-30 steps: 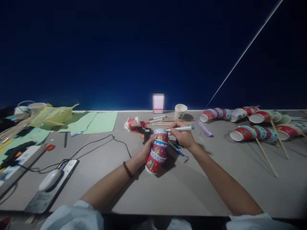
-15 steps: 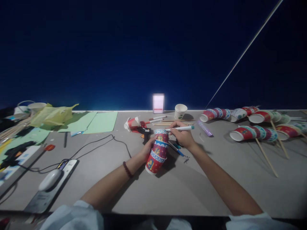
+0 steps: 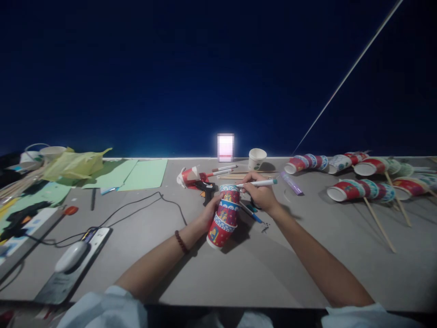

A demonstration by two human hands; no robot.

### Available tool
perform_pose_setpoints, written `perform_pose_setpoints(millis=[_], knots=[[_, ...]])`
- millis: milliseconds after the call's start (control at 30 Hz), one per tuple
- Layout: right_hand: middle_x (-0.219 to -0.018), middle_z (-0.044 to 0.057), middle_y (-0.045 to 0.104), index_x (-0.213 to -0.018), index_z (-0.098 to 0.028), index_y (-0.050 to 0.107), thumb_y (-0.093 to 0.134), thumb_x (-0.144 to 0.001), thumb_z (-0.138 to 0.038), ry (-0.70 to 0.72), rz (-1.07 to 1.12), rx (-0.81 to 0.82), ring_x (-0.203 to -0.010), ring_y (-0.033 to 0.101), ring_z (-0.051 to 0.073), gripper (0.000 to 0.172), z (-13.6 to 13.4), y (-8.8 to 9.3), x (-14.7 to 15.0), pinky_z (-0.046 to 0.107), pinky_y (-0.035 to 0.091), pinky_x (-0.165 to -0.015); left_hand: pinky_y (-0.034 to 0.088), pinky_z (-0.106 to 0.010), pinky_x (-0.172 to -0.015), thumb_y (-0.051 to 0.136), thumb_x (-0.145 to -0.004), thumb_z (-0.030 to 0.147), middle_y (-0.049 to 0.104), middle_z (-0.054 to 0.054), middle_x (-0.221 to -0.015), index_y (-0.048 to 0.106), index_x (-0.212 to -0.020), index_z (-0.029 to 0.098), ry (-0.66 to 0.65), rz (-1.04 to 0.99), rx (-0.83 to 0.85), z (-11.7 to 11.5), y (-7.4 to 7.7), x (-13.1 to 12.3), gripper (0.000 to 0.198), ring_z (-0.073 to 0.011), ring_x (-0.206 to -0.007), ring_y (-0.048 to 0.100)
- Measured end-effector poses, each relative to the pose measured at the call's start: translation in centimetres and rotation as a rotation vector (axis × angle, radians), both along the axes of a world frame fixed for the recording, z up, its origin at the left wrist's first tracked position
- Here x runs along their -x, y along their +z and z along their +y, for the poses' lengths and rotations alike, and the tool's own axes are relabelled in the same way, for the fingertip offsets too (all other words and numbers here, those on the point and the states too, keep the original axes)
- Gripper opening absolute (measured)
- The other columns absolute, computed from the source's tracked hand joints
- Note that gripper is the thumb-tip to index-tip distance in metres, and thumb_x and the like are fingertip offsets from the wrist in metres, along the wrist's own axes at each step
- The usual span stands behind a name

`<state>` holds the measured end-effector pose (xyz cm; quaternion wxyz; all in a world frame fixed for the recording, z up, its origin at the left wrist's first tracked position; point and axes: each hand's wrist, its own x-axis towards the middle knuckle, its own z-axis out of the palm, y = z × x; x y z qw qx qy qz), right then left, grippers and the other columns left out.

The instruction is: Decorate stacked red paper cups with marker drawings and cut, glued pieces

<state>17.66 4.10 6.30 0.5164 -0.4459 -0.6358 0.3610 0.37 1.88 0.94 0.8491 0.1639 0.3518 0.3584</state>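
Observation:
My left hand is closed around the upper part of a joined row of paper cups, red and blue with printed patterns, held tilted above the table. In my right hand is a white marker pen with a teal end, gripped like a pencil. Its tip points left and meets the rim area of the top cup; whether it touches cannot be made out. Just beyond the left hand lies a black glue gun, partly hidden. Under the right hand, a blue pen lies on the table.
A white paper cup stands at the back. On the right lie several joined cup rows, some with wooden sticks. To the left are green paper sheets, a yellow plastic bag, a power strip and a cable.
Almost nothing differs. The marker pen's tip has shifted very slightly at the top cup's rim, and the cups have barely moved.

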Motion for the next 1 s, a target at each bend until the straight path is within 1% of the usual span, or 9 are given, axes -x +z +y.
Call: perform_pose_setpoints(millis=[167, 300, 433, 533, 633, 800, 1000], knots=[[-0.058, -0.002, 0.059, -0.062, -0.021, 0.056, 0.054, -0.071, -0.019, 0.006, 0.008, -0.001, -0.056, 0.054, 0.014, 0.009, 0.06, -0.08, 0.04, 0.025, 0.042, -0.055, 0.052, -0.033, -0.064, 0.057, -0.081, 0.043, 0.069, -0.011, -0.071, 0.064, -0.092, 0.009, -0.002, -0.013, 0.010, -0.02, 0.21, -0.08, 0.037, -0.0213, -0.059, 0.065], [-0.058, -0.002, 0.059, -0.062, -0.022, 0.055, 0.055, -0.070, -0.021, 0.015, 0.038, 0.006, -0.056, 0.054, 0.014, 0.008, 0.02, -0.05, 0.18, 0.025, 0.042, -0.053, 0.052, -0.033, -0.065, 0.053, -0.084, 0.043, 0.069, -0.012, -0.073, 0.065, -0.093, 0.008, -0.002, -0.027, 0.002, -0.03, 0.04, -0.02, 0.038, -0.0215, -0.061, 0.066], [-0.061, -0.002, 0.061, -0.063, -0.021, 0.056, 0.055, -0.070, -0.021, 0.044, 0.029, 0.005, -0.059, 0.056, 0.015, 0.007, -0.08, -0.07, 0.17, 0.026, 0.045, -0.056, 0.052, -0.032, -0.064, 0.056, -0.082, 0.043, 0.069, -0.011, -0.071, 0.065, -0.093, 0.008, 0.009, -0.012, -0.013, 0.03, -0.27, 0.04, 0.038, -0.0208, -0.060, 0.065], [-0.062, -0.001, 0.061, -0.064, -0.021, 0.057, 0.054, -0.071, -0.020, 0.041, 0.000, -0.005, -0.062, 0.058, 0.016, 0.007, -0.14, -0.12, 0.13, 0.027, 0.045, -0.059, 0.053, -0.034, -0.065, 0.058, -0.080, 0.045, 0.069, -0.011, -0.072, 0.065, -0.094, 0.008, -0.015, -0.031, -0.024, 0.07, -0.36, 0.03, 0.040, -0.0223, -0.060, 0.066], [-0.061, -0.002, 0.061, -0.063, -0.021, 0.057, 0.054, -0.070, -0.019, 0.018, 0.004, -0.003, -0.059, 0.057, 0.015, 0.008, -0.18, -0.02, 0.17, 0.027, 0.044, -0.057, 0.053, -0.037, -0.065, 0.054, -0.082, 0.046, 0.070, -0.014, -0.074, 0.065, -0.094, 0.007, -0.045, -0.039, -0.020, 0.05, -0.27, 0.00, 0.042, -0.0238, -0.062, 0.066], [-0.059, -0.002, 0.060, -0.062, -0.022, 0.055, 0.054, -0.069, -0.020, 0.009, 0.026, -0.004, -0.056, 0.055, 0.014, 0.008, -0.22, 0.20, 0.28, 0.026, 0.043, -0.054, 0.053, -0.035, -0.065, 0.053, -0.084, 0.045, 0.070, -0.013, -0.074, 0.064, -0.095, 0.008, -0.026, -0.027, -0.027, 0.04, -0.22, 0.00, 0.040, -0.0228, -0.061, 0.067], [-0.064, -0.001, 0.062, -0.065, -0.021, 0.057, 0.054, -0.071, -0.019, 0.043, 0.007, -0.011, -0.061, 0.058, 0.015, 0.007, -0.16, -0.07, 0.16, 0.027, 0.046, -0.059, 0.053, -0.035, -0.065, 0.056, -0.081, 0.046, 0.070, -0.013, -0.074, 0.065, -0.096, 0.008, -0.039, -0.043, -0.027, 0.08, -0.43, 0.09, 0.042, -0.0227, -0.062, 0.066]])
